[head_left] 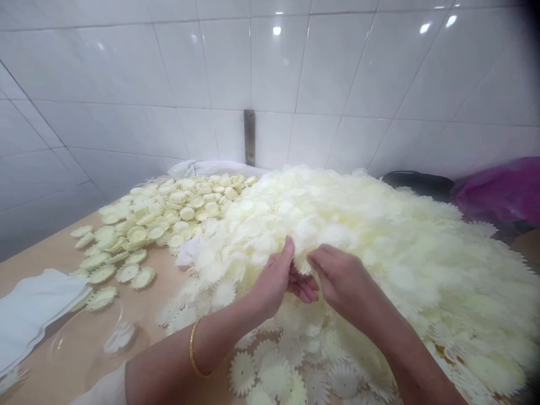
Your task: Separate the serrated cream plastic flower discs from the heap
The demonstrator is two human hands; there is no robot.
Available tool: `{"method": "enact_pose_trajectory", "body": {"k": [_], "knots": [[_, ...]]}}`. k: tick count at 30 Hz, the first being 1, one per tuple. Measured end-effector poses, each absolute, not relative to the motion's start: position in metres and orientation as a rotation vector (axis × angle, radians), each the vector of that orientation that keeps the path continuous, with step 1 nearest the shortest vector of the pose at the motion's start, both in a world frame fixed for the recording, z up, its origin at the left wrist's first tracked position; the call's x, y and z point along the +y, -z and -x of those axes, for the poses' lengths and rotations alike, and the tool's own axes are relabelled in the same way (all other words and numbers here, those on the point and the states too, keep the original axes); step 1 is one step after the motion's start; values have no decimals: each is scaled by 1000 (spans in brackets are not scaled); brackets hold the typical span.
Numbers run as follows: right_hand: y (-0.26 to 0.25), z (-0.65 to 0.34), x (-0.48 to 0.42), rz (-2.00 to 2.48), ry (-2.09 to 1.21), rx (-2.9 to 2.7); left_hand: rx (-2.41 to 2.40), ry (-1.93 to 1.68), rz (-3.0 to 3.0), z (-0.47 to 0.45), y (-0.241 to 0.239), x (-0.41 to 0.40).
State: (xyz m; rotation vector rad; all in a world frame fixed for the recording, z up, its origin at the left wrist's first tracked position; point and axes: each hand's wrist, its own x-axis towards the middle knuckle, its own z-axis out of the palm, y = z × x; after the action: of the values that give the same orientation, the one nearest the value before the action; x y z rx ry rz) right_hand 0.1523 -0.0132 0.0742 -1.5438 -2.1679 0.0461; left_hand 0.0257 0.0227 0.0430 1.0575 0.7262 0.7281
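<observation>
Pale cream discs with toothed, petal-like edges (337, 197) lie in a large loose heap beneath and beyond both hands. My right hand (337, 275) has its fingertips pinched on the edge of one toothed disc (302, 263). Facing it, my left hand (274, 284) has its thumb raised and its fingers loosely curved below that disc. I cannot tell whether the left fingers touch it. Single flat discs with a small centre hole (275, 371) lie nearer me, under the wrists. A gold bangle (193, 349) circles my left wrist.
Thicker, stacked-looking toothed pieces (139, 233) cover the table's left part. A white sheet (37, 309) and a small white object (119, 337) lie at left. A tiled wall (211, 67) with a metal strip (250, 138) stands behind. Purple material (502, 191) is at far right.
</observation>
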Motion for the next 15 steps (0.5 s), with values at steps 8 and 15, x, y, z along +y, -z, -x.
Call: {"method": "enact_pose_trajectory", "body": {"k": [8, 15], "knots": [[-77, -154, -11, 1506, -143, -2133, 656, -725, -1065, -23, -44, 24], [-75, -157, -13, 1513, -80, -2219, 634, -659, -1008, -22, -48, 26]]}}
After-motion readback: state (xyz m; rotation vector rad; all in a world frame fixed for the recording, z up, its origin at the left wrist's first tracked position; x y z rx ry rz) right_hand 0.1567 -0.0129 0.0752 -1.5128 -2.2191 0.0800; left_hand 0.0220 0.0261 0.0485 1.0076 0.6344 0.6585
